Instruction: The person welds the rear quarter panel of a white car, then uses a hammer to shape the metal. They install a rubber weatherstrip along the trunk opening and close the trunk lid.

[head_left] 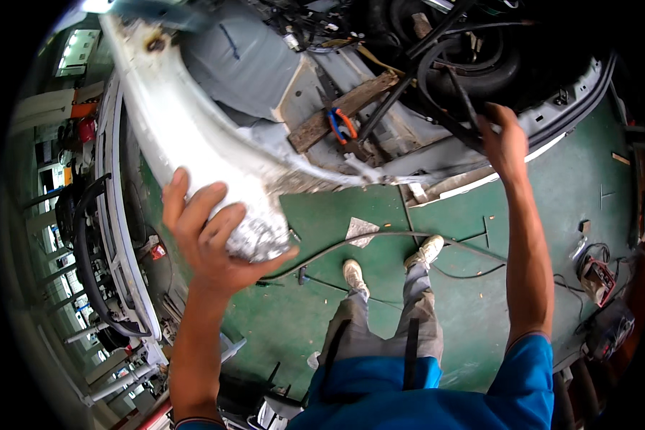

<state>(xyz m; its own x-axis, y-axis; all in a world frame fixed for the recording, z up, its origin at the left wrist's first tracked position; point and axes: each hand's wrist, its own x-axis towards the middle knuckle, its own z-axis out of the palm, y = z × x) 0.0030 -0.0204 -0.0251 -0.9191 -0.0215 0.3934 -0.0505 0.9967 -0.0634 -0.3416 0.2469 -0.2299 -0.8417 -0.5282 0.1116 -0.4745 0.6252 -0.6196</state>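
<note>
Blue cloth of the wearer's shirt (423, 401) is seen nearest the camera, on the near side of the white panel (193, 136), which serves here as landmark. Over the panel's rounded near end the left hand (211, 247) is placed, its fingers spread wide and its thumb stretched out beneath that end; how firmly it is pressed there cannot be told. Well to the right of the white panel, at the edge of the car body, the right hand (507, 140) is held with its fingers curled narrow at the near end of a dark strip (464, 98); whether the strip is gripped cannot be told, as the fingertips are hidden.

Between the white panel and the dark strip, a wooden board (312, 132) is laid aslant in the car body, and pliers (347, 122) with orange and blue handles are rested across it. Farther right of the panel, a tyre (491, 80) is partly covered by shadow. On the green floor (473, 322), to the near right of the panel, a black hose (315, 252) is stretched past a square sheet (362, 232) and the wearer's pale shoes (353, 275).
</note>
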